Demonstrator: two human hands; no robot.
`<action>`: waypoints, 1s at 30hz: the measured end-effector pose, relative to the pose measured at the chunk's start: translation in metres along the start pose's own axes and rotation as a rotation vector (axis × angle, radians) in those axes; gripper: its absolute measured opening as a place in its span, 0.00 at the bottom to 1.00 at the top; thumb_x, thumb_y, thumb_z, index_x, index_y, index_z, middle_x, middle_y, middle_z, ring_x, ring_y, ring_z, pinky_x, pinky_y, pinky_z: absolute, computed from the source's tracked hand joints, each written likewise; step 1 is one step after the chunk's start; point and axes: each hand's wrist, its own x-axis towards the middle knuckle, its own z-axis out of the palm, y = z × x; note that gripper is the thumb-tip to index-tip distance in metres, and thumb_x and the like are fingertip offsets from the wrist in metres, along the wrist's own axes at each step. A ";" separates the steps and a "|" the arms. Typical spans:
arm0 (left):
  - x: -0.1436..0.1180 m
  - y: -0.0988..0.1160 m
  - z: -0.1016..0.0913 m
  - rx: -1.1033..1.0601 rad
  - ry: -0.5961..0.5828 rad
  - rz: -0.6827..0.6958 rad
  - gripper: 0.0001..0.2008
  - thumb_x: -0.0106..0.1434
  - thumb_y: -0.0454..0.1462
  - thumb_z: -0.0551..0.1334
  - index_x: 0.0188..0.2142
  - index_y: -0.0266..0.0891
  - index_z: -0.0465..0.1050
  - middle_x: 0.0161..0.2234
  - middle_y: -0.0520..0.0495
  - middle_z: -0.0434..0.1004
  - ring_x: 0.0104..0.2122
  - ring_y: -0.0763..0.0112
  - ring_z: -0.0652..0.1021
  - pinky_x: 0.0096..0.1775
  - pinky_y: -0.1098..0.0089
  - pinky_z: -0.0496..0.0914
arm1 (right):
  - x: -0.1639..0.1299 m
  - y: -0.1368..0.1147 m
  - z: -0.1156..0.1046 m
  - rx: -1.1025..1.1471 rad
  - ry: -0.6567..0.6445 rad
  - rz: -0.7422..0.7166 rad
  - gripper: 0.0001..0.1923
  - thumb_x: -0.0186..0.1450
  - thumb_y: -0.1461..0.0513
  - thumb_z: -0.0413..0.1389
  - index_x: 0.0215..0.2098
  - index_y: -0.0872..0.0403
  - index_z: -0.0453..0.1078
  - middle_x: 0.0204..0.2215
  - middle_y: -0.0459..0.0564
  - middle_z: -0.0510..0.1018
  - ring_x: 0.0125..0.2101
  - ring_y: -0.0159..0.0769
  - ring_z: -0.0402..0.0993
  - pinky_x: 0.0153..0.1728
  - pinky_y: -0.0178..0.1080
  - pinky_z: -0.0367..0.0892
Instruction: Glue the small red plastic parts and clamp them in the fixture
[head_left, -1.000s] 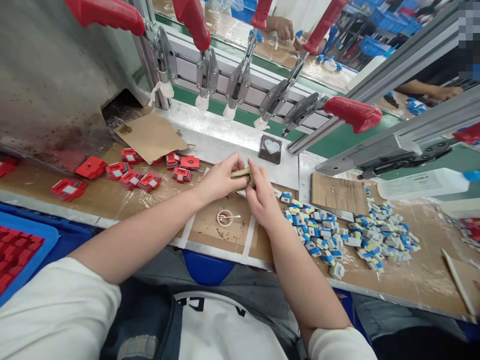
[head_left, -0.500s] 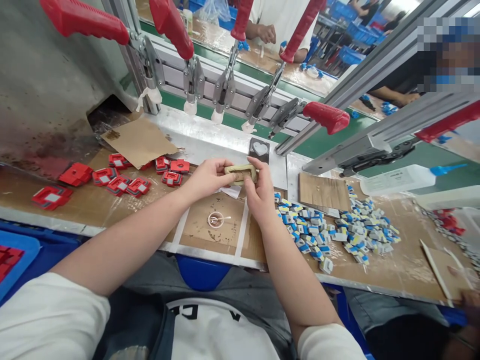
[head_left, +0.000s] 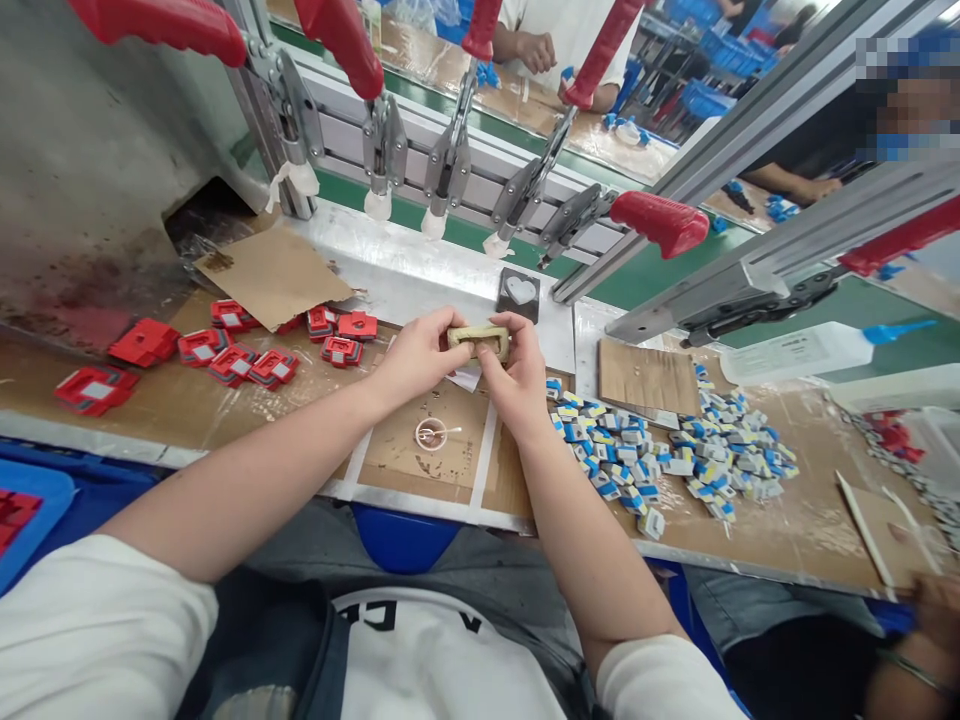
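Observation:
Between my two hands is a small yellowish-green rectangular frame-like piece (head_left: 478, 334) with a hollow middle, held up above the bench. My left hand (head_left: 424, 350) grips its left end, the thumb reaching into the hollow. At the right end my right hand (head_left: 520, 372) is closed on the same piece, its thumb pressed on the inner side. Below them a small round dish (head_left: 430, 434) with a thin white stick lies on a taped cardboard sheet (head_left: 397, 465). A dark block with a pale heart shape (head_left: 518, 293) sits just beyond my right hand.
Red-handled toggle clamps (head_left: 447, 165) line the rail ahead. Red square parts (head_left: 232, 364) lie at left near a cardboard piece (head_left: 274, 272). A pile of blue and white parts (head_left: 622, 455) spreads at right, by a white bottle (head_left: 799, 352). Co-workers sit opposite and at right.
The piece has tilted slightly in my hands and my right thumb has shifted left along its inside. The whole view has moved a little; both hands keep their hold.

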 end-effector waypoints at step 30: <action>0.001 -0.001 -0.002 0.076 0.060 -0.012 0.14 0.60 0.45 0.69 0.32 0.41 0.68 0.25 0.53 0.73 0.24 0.71 0.74 0.27 0.71 0.65 | -0.001 0.004 0.003 -0.035 -0.017 0.064 0.18 0.75 0.51 0.52 0.58 0.50 0.69 0.46 0.52 0.80 0.42 0.42 0.78 0.45 0.46 0.78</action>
